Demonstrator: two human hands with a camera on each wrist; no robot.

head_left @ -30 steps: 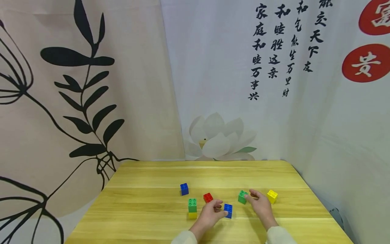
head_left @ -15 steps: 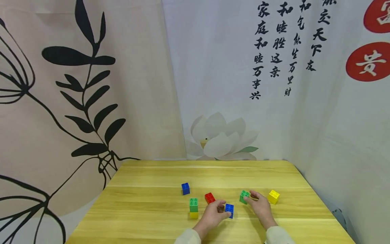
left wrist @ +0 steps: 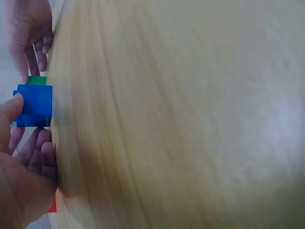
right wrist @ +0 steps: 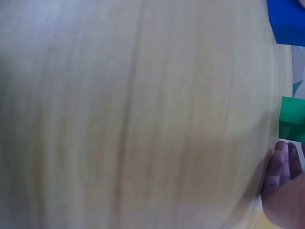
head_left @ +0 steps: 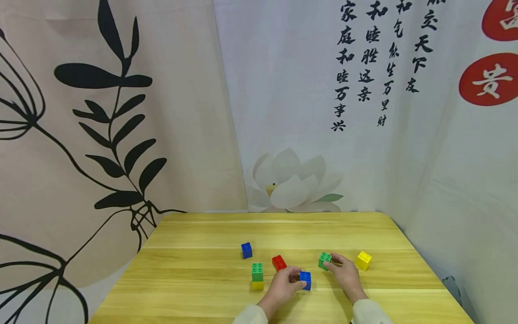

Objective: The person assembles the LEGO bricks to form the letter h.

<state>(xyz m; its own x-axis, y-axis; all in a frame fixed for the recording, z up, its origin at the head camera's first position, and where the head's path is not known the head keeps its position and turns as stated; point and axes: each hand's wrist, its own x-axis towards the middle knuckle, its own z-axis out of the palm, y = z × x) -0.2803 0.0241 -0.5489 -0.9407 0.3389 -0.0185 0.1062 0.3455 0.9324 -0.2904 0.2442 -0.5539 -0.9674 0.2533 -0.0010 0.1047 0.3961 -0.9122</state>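
My left hand (head_left: 282, 288) pinches a blue building block (head_left: 305, 281) between thumb and fingers; its studs face up in the head view. In the left wrist view the thumb lies on one side of this blue block (left wrist: 37, 106). To the right, my right hand (head_left: 346, 275) holds a green building block (head_left: 324, 260) by thumb and fingertips. The right wrist view shows only part of that green block (right wrist: 291, 119), at the right edge. A gap separates the two held blocks. Just beyond the left hand lies a red block (head_left: 279, 262), partly covered by it.
A green block (head_left: 257, 272) sits on a yellow block (head_left: 257, 285) left of the left hand. Farther back stands another blue block (head_left: 246, 250). A yellow block (head_left: 363, 260) lies right of the right hand. All are on the wooden table (head_left: 182, 270), with printed curtains (head_left: 194, 112) behind it.
The head view has shifted slightly. Both hands keep hold of their blocks in nearly the same places.
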